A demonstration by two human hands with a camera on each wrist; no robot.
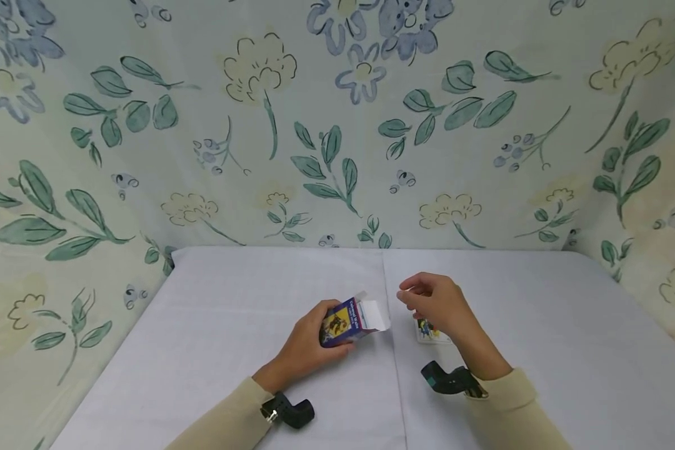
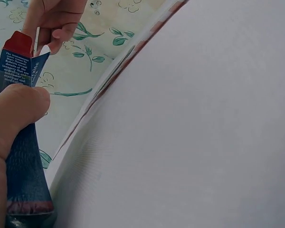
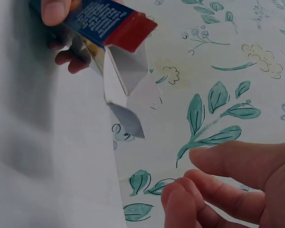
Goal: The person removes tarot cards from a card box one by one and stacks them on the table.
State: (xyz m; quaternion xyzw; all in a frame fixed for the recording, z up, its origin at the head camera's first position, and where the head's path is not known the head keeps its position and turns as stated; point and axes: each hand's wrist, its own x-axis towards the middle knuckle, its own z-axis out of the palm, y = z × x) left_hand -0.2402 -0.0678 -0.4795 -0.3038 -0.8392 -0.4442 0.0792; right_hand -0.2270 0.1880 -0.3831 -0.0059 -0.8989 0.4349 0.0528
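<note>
A blue printed box point(image 1: 337, 324), its flaps standing open, is leaning at a tilt just below the centre of the head view — the left hand point(image 1: 309, 342) is grasping it, thumb and fingers curling round its sides. Right of centre, the right hand point(image 1: 435, 303) is hovering — fingers loosely bent and free — partly hiding a printed card point(image 1: 432, 337) that is lying on the white cloth point(image 1: 230, 294), while flowered fabric point(image 1: 337, 237) is filling the upper half.
</note>
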